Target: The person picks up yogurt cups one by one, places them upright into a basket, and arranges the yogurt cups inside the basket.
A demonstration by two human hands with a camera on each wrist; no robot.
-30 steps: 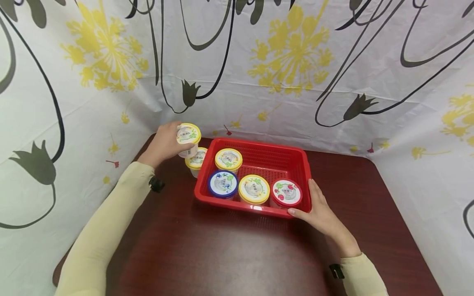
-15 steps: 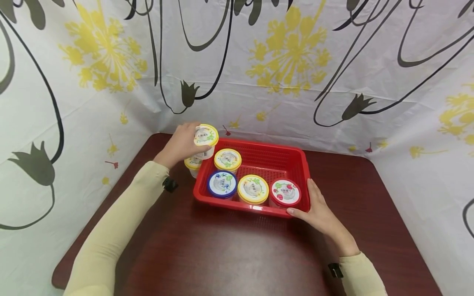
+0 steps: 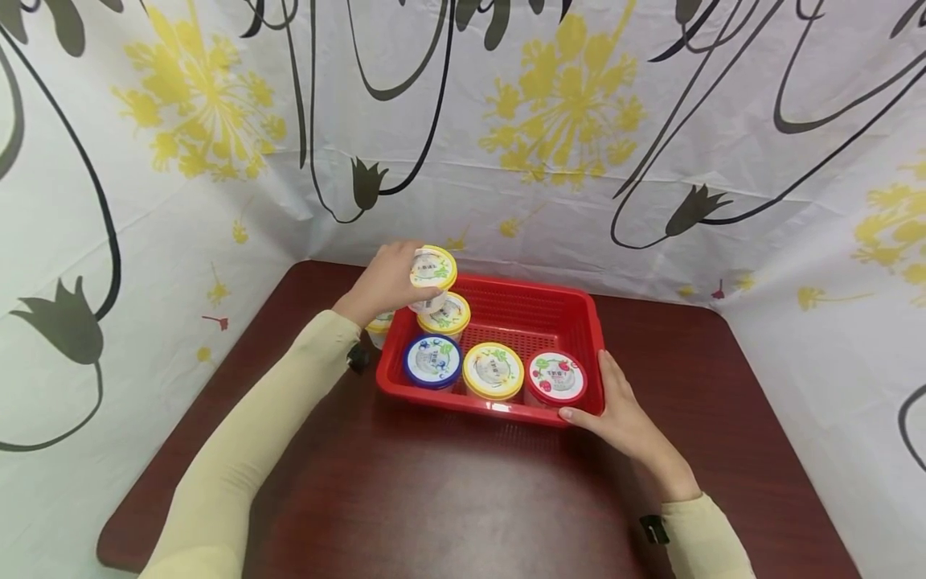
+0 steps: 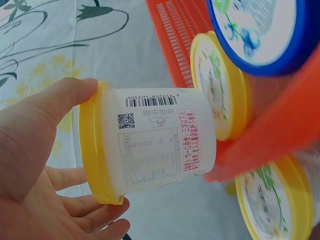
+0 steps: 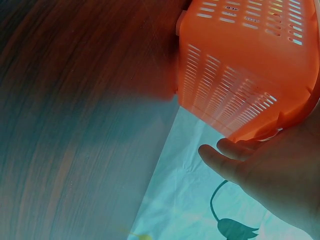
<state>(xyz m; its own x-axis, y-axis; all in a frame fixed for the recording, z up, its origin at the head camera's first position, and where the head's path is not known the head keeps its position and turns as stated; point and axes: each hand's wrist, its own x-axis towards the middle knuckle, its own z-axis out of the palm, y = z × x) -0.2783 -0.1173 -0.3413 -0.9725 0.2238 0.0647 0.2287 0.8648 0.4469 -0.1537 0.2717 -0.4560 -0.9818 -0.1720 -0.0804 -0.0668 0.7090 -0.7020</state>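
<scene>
My left hand [image 3: 383, 281] grips a yellow-lidded jelly cup [image 3: 434, 268] by its lid, above the back left of the red plastic basket [image 3: 531, 299]. In the left wrist view my thumb and fingers clasp the lid rim, and the pale, printed cup body [image 4: 160, 140] faces the basket. Below it in the basket stands another yellow-lidded cup [image 3: 450, 318]. Along the front are a blue-lidded cup [image 3: 432, 361], a yellow-lidded cup [image 3: 493, 371] and a red-lidded cup [image 3: 557, 376]. My right hand [image 3: 625, 418] rests against the basket's front right corner, fingers extended along its side.
One more yellow-lidded cup [image 3: 379, 323] stands on the table just left of the basket, partly hidden by my left hand. The dark wooden table [image 3: 463, 490] reaches a patterned white cloth [image 3: 463, 193] at the back and sides.
My left hand has carried the yellow-lidded jelly cup rightward, from over the cup outside to above the basket's back left corner. My right hand stays at the basket's corner.
</scene>
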